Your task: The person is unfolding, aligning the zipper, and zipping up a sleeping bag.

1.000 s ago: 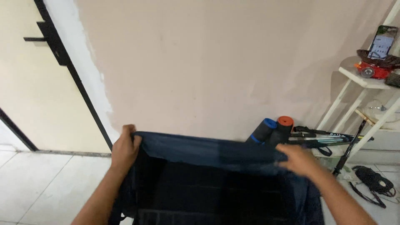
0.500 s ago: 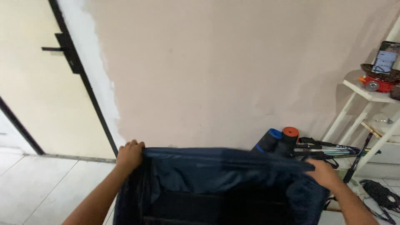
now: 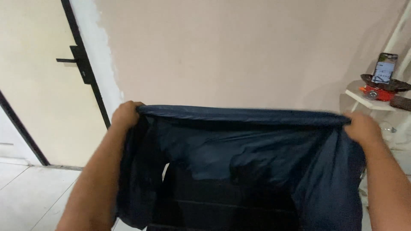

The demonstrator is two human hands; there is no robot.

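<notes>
— Both hands have risen and spread, pulling the dark blue garment (image 3: 239,149) taut.
— Grips?
— Left hand (image 3: 125,114) and right hand (image 3: 361,127) each close on a top corner; cloth hangs between and below them.

Evenly, softly lit indoors; slight motion blur on right hand (image 3: 361,128) and dark blue cloth (image 3: 257,162); folds lost in shadow.
</notes>
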